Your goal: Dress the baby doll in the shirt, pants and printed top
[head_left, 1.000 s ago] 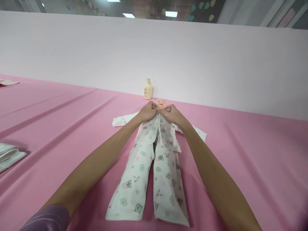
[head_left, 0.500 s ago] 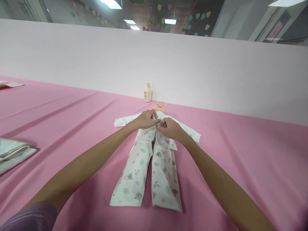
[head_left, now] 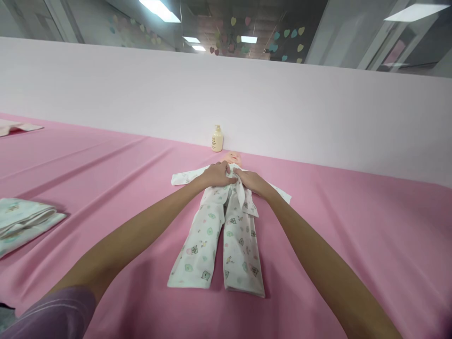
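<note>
A baby doll point(head_left: 233, 157) lies face up in a white, printed baby jacket point(head_left: 183, 178), its long sleeves spread to both sides. Matching printed trousers point(head_left: 194, 249) reach toward me, legs apart. My left hand point(head_left: 216, 175) is at the doll's chest, thumb and fingers closed on the jacket's front. Opposite it, my right hand point(head_left: 254, 182) pinches the jacket's front edge, lifting part of the flap point(head_left: 240, 192) into a hanging fold. My fingers partly hide the neckline and whatever fastening may be there.
Behind the doll's head a cream pump bottle point(head_left: 217, 139) stands by the white wall point(head_left: 318, 113). A folded printed cloth point(head_left: 26, 221) lies at left, with a pale pink cloth point(head_left: 17, 127) farther back. Pink, creased fabric point(head_left: 116, 188) covers the surface.
My right hand has gone from a curled pinch to straighter fingers. The jacket flap, lying flatter before, now hangs in a raised fold. My left hand stays near the chest. The view has shifted slightly.
</note>
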{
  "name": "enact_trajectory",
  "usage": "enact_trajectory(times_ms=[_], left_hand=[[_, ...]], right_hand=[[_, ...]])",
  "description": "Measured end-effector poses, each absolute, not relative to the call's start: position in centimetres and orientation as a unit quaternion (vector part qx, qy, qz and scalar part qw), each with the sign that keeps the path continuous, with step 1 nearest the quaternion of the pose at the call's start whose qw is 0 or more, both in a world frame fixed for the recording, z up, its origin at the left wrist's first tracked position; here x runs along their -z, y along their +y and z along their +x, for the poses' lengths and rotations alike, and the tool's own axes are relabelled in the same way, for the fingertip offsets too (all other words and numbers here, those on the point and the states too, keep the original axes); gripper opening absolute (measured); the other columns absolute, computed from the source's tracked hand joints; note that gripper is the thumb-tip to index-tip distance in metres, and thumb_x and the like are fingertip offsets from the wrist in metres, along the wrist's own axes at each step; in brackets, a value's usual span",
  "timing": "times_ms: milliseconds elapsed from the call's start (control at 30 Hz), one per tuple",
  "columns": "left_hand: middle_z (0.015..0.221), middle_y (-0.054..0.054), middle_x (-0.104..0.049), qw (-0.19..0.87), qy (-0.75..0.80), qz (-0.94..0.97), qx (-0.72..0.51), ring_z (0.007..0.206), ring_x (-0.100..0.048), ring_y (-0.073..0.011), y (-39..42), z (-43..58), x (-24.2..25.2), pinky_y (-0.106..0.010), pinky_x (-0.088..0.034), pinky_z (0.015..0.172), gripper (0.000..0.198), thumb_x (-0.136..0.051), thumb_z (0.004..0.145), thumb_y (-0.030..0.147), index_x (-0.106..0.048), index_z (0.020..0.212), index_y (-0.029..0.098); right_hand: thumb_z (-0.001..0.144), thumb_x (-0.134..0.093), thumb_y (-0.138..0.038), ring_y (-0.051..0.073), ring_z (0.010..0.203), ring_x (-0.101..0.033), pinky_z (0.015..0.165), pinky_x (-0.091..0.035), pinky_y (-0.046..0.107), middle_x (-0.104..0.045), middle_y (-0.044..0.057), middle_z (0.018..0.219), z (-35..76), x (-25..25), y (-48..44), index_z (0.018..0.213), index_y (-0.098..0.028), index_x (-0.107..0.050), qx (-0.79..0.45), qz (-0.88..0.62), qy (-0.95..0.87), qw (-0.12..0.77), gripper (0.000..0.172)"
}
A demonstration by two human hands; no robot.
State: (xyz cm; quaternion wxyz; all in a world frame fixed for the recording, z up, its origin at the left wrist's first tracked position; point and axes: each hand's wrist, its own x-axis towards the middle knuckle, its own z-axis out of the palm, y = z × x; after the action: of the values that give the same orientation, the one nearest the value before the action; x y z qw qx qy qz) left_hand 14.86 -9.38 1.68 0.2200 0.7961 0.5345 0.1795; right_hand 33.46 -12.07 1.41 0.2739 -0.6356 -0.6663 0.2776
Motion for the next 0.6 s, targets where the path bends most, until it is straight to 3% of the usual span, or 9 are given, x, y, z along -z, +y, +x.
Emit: enact_trajectory(times_ms=[67, 167, 267, 467, 600], left_hand=[[0.123, -0.013, -0.07, 0.191, 0.542, 0.8, -0.175, 0.118, -0.065, -0.0354, -9.7, 15.4, -1.9, -0.036, -0.048, 0.076, 0.042, -0.074, 0.083, 0.056, -0.056, 0.106, 0.025], [0.124, -0.014, -0.069, 0.178, 0.548, 0.799, -0.171, 0.116, -0.067, -0.0356, -9.8, 15.7, -2.1, -0.037, -0.048, 0.08, 0.036, -0.073, 0.084, 0.051, -0.055, 0.1, 0.024], [0.118, -0.013, -0.072, 0.187, 0.54, 0.8, -0.182, 0.104, -0.07, -0.0329, -9.7, 15.4, -2.1, -0.037, -0.048, 0.075, 0.032, -0.071, 0.084, 0.049, -0.054, 0.091, 0.024], [0.078, -0.009, -0.072, 0.213, 0.545, 0.782, -0.212, 0.078, -0.071, -0.0315, -9.0, 13.4, -1.9, -0.037, -0.043, 0.067, 0.029, -0.07, 0.083, 0.044, -0.051, 0.073, 0.025], [0.086, -0.01, -0.077, 0.195, 0.6, 0.743, -0.226, 0.087, -0.072, -0.0326, -7.2, 9.5, -1.8, -0.037, -0.046, 0.072, 0.024, -0.07, 0.082, 0.045, -0.058, 0.074, 0.025]], right_hand=[[0.095, -0.061, -0.067, 0.022, 0.068, -0.058, 0.062, -0.039, 0.031, -0.065, 0.006, 0.071, 33.3, -1.7, -11.2, 0.068, -0.023, -0.059, -0.269, -0.657, -0.665, 0.231, 0.052], [0.094, -0.066, -0.056, 0.02, 0.066, -0.054, 0.061, -0.035, 0.031, -0.057, 0.003, 0.065, 33.1, -1.8, -10.3, 0.061, -0.024, -0.05, -0.239, -0.673, -0.674, 0.192, 0.048], [0.096, -0.062, -0.043, 0.018, 0.067, -0.05, 0.062, -0.032, 0.031, -0.054, 0.001, 0.066, 32.9, -1.5, -10.3, 0.063, -0.024, -0.046, -0.216, -0.664, -0.683, 0.215, 0.041], [0.098, -0.054, -0.038, 0.016, 0.069, -0.045, 0.062, -0.031, 0.03, -0.052, -0.002, 0.072, 35.2, -0.8, -11.5, 0.071, -0.024, -0.041, -0.178, -0.67, -0.674, 0.257, 0.033], [0.098, -0.053, -0.037, 0.016, 0.069, -0.046, 0.063, -0.031, 0.031, -0.057, -0.001, 0.076, 40.2, -1.1, -11.5, 0.071, -0.024, -0.045, -0.165, -0.705, -0.639, 0.259, 0.031]])
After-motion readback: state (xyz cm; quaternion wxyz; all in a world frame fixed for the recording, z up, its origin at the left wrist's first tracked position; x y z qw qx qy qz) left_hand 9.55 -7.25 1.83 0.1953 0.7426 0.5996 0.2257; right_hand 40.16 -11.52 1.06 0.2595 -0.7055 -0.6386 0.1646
